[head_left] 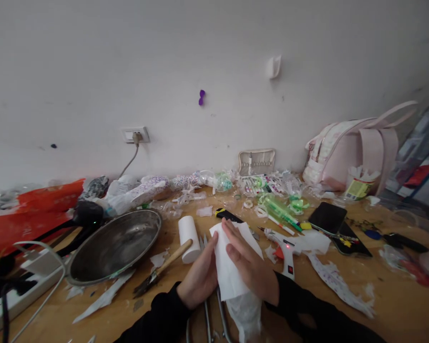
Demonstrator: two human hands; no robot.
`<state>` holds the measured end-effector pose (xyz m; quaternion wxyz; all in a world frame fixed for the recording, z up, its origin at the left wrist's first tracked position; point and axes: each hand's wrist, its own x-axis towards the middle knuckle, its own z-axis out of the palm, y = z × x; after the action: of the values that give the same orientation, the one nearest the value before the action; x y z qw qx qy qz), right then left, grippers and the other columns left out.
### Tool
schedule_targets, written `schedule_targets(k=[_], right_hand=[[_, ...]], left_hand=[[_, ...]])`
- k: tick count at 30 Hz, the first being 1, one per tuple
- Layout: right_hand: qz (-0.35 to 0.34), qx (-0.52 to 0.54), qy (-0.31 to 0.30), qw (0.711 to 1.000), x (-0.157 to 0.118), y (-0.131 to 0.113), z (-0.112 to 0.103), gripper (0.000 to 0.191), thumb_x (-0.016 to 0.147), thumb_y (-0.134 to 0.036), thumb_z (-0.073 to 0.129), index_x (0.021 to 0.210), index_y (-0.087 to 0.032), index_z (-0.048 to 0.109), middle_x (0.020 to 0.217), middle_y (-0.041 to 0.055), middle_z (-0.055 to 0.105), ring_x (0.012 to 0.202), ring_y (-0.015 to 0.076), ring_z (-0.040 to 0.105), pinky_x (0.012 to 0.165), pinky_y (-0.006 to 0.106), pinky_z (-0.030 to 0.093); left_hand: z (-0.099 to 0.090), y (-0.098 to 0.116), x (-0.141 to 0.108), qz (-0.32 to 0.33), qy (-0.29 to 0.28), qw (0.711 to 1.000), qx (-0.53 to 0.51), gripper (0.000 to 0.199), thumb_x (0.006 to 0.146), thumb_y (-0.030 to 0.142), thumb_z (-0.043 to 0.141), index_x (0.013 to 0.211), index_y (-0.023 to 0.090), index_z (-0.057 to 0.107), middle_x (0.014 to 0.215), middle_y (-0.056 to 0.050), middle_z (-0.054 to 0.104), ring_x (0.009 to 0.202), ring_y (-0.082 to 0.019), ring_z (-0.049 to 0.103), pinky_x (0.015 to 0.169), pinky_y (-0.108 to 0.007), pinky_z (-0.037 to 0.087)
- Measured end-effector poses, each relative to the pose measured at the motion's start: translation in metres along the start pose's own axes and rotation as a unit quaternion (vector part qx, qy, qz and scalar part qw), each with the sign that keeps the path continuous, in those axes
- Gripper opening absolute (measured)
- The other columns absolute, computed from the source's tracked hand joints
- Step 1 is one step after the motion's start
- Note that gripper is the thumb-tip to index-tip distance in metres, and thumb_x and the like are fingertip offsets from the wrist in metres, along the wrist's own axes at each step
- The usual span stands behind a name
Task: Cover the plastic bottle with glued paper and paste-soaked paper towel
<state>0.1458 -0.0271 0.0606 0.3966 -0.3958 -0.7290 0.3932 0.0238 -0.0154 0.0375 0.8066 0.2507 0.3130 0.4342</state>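
Note:
A white sheet of paper (232, 267) is pressed between my two hands near the front middle of the table. My left hand (202, 271) holds its left edge with the fingers together. My right hand (252, 262) lies against its right side, palm inward, fingers extended and closed on the sheet. Crumpled translucent plastic (245, 317) hangs out below the paper; what lies inside the paper is hidden. Beside my left hand are a white roll (188, 233), a wooden-handled brush (173, 259) and metal tool handles (207, 317). Right of my right hand lies a white glue gun (288, 255) with a red light.
A metal basin (117, 247) and a white power strip (25, 286) are at the left. Behind my hands lie a yellow-black utility knife (227, 215) and plastic scraps. A phone (328, 218) and a pink backpack (343, 152) are at the right, before the wall.

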Motion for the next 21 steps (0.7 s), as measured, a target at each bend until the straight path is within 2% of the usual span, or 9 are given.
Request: schedule_targets(k=[3, 6, 11, 14, 17, 19, 21], right_hand=[[0.033, 0.003, 0.085, 0.996, 0.006, 0.001, -0.011, 0.053, 0.085, -0.044, 0.033, 0.132, -0.019, 0.037, 0.14, 0.0037, 0.034, 0.13, 0.0157, 0.025, 0.108, 0.034, 0.02], [0.071, -0.024, 0.166, 0.983, 0.015, 0.013, -0.02, 0.05, 0.083, -0.041, 0.039, 0.127, -0.018, 0.039, 0.137, 0.008, 0.038, 0.127, 0.0189, 0.03, 0.106, 0.037, 0.022], [0.095, -0.054, 0.175, 0.979, 0.022, 0.034, -0.019, 0.051, 0.078, -0.042, 0.044, 0.12, -0.013, 0.044, 0.128, 0.0153, 0.046, 0.121, 0.0251, 0.039, 0.102, 0.043, 0.028], [0.084, -0.067, 0.182, 0.977, 0.021, 0.037, -0.013, 0.047, 0.078, -0.04, 0.044, 0.118, -0.013, 0.046, 0.125, 0.0147, 0.049, 0.118, 0.0246, 0.042, 0.1, 0.041, 0.03], [0.066, -0.081, 0.194, 0.975, 0.019, 0.036, -0.009, 0.044, 0.078, -0.039, 0.045, 0.115, -0.015, 0.048, 0.121, 0.0133, 0.052, 0.116, 0.0251, 0.043, 0.1, 0.042, 0.03], [0.057, -0.084, 0.199, 0.975, 0.019, 0.035, -0.007, 0.043, 0.077, -0.039, 0.046, 0.114, -0.016, 0.048, 0.119, 0.0133, 0.053, 0.114, 0.026, 0.045, 0.098, 0.044, 0.031], [0.05, -0.078, 0.197, 0.976, 0.019, 0.035, -0.007, 0.043, 0.076, -0.039, 0.049, 0.113, -0.018, 0.048, 0.12, 0.0118, 0.053, 0.114, 0.0251, 0.045, 0.098, 0.043, 0.031]], left_hand=[[0.002, -0.003, -0.001, 0.012, -0.014, 1.0, -0.001, 0.05, 0.084, 0.05, 0.038, 0.12, 0.016, 0.047, 0.106, -0.009, 0.064, 0.096, -0.024, 0.06, 0.089, -0.037, 0.041], [0.002, -0.006, -0.001, 0.014, -0.029, 0.999, -0.005, 0.053, 0.083, 0.052, 0.037, 0.118, 0.015, 0.05, 0.105, -0.01, 0.065, 0.096, -0.025, 0.059, 0.089, -0.039, 0.04], [0.0, -0.011, 0.002, -0.003, -0.019, 0.999, -0.03, 0.053, 0.082, 0.052, 0.038, 0.118, 0.016, 0.05, 0.102, -0.01, 0.067, 0.095, -0.025, 0.06, 0.09, -0.039, 0.04], [-0.001, -0.011, 0.002, -0.017, -0.011, 0.999, -0.05, 0.055, 0.081, 0.053, 0.039, 0.119, 0.014, 0.049, 0.099, -0.011, 0.068, 0.094, -0.026, 0.061, 0.09, -0.04, 0.04], [0.001, -0.011, -0.002, -0.038, -0.013, 0.996, -0.076, 0.068, 0.076, 0.063, 0.038, 0.119, 0.011, 0.049, 0.098, -0.014, 0.068, 0.093, -0.029, 0.061, 0.088, -0.042, 0.041], [0.004, -0.011, -0.005, -0.037, 0.006, 0.996, -0.076, 0.071, 0.075, 0.064, 0.039, 0.12, 0.01, 0.048, 0.097, -0.015, 0.068, 0.092, -0.029, 0.062, 0.088, -0.042, 0.042], [0.006, -0.012, -0.006, -0.03, 0.036, 0.997, -0.065, 0.065, 0.076, 0.058, 0.044, 0.121, 0.011, 0.047, 0.096, -0.014, 0.069, 0.091, -0.028, 0.063, 0.088, -0.04, 0.042]])
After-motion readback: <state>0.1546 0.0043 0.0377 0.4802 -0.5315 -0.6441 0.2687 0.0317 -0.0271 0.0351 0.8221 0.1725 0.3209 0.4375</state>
